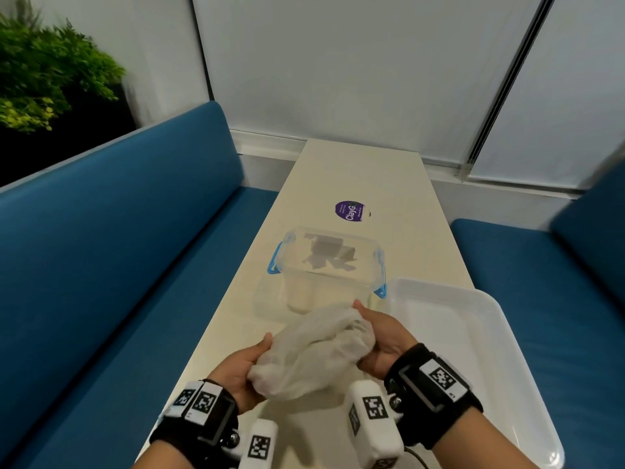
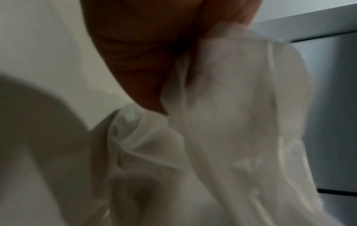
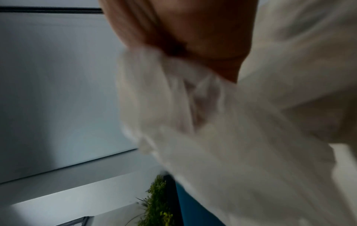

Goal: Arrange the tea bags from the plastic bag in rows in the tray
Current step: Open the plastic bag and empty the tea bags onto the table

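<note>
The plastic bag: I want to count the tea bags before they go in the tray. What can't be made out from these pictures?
- Tea bags: none countable; the cloudy, bunched plastic bag hides them in the head view.
- Both wrist views: motion blur, bag film fills the picture.
- Fingers of left hand and right hand: hidden behind the bag.
- White tray: near right corner cut off by the picture's edge.
- Clear container: grey contents unidentifiable.

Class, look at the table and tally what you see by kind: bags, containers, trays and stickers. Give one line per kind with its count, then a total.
Plastic bag, held by the left hand and the right hand: 1
Clear container with blue clips: 1
White tray: 1
Purple sticker: 1
Total: 4
</note>
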### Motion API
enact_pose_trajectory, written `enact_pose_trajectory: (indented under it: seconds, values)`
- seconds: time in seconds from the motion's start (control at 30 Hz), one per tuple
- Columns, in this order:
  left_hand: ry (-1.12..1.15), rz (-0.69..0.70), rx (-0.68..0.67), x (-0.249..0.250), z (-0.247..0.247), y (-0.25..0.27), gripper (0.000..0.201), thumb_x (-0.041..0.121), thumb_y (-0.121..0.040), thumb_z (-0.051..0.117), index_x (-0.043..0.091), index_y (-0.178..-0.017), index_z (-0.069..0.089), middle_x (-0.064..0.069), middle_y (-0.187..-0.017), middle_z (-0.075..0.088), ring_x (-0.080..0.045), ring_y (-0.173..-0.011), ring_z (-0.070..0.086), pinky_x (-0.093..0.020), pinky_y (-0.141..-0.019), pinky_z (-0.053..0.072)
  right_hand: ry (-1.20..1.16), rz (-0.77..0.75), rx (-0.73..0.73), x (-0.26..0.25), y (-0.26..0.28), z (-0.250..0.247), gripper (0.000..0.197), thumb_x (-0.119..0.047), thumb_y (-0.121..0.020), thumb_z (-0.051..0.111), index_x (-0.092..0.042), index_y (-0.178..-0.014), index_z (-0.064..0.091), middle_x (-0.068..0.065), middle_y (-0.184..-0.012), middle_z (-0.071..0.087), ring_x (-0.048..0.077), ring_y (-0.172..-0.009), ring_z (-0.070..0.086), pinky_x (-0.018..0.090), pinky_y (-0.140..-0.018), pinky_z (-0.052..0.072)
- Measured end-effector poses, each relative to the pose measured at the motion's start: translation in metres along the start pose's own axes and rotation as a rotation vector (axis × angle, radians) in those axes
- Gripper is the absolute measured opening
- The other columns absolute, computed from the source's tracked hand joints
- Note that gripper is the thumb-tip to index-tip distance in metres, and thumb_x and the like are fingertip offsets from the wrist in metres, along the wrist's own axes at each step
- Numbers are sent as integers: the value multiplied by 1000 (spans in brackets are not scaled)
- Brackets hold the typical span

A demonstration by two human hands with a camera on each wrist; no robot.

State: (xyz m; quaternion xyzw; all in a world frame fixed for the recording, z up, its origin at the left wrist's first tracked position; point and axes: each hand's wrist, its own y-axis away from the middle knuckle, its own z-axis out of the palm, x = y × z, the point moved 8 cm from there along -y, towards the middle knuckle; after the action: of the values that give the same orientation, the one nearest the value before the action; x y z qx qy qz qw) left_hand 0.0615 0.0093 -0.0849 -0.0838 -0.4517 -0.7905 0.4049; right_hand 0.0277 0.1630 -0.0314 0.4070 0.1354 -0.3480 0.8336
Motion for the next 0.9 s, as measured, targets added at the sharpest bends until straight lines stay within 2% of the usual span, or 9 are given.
enact_pose_trajectory:
  seconds: [0.1,0.23,0.33,0.43,0.5,0.57,0.67,0.77,0.9]
  values:
    - [86,-10,26,8,-3,-1,49,40,-97,34,-1,-109,58,-22,-81,72,-34,-72,70,-42,-68,54,173,99,-168,18,1,5,47,-34,-86,61,4,-113,63,21,-108,66,31,-89,68,40,-82,55]
    - [252,11,15,30,10,6,51,39,-97,37,-9,-96,58,-29,-74,69,-40,-57,68,-48,-40,51,862,-98,-40,11,-8,-16,77,-23,-54,83,-26,-124,50,14,-123,59,26,-103,63,37,-89,54]
    - [149,39,15,34,15,5,50,44,-94,40,-2,-105,59,-24,-82,71,-34,-66,70,-44,-63,56,997,-242,124,-5,-8,-18,34,-17,-78,72,-15,-111,62,13,-109,68,23,-92,66,38,-88,54]
    - [-359,258,148,41,7,-1,48,48,-86,56,17,-121,45,-11,-102,65,-23,-81,66,-34,-67,53,662,-206,228,-13,-14,-31,13,-14,-93,55,-5,-92,64,14,-87,70,24,-72,65,34,-68,56]
    - [-814,435,128,39,16,-1,88,49,-57,78,32,-126,25,-5,-112,53,-16,-93,59,-28,-74,51,334,-108,234,-7,-22,-36,26,-22,-95,51,1,-102,62,21,-101,68,32,-83,65,38,-72,54]
    - [-1099,512,92,26,24,-3,101,56,-46,77,36,-127,21,0,-120,45,-17,-107,53,-30,-89,48,206,-28,281,2,-28,-41,41,-34,-95,49,0,-114,60,22,-117,64,35,-99,63,42,-79,53]
    - [-1237,639,294,31,13,-3,46,44,-85,57,26,-125,45,-2,-122,46,-17,-102,53,-30,-91,44,209,-29,248,7,-25,-32,48,-40,-89,57,-3,-120,58,21,-121,62,36,-103,62,44,-87,52]
    - [-1290,651,510,50,2,1,33,35,-98,38,16,-107,63,-5,-112,54,-17,-87,54,-27,-78,43,767,-205,245,-10,-11,-21,77,-37,-58,84,-14,-121,46,9,-116,60,27,-103,61,42,-94,51]
    - [-745,432,429,62,-14,4,25,21,-89,48,5,-76,62,-15,-81,64,-25,-70,55,-28,-64,45,1745,-527,371,-19,11,2,87,-29,-64,77,-27,-132,23,-4,-125,27,16,-114,37,26,-94,39]
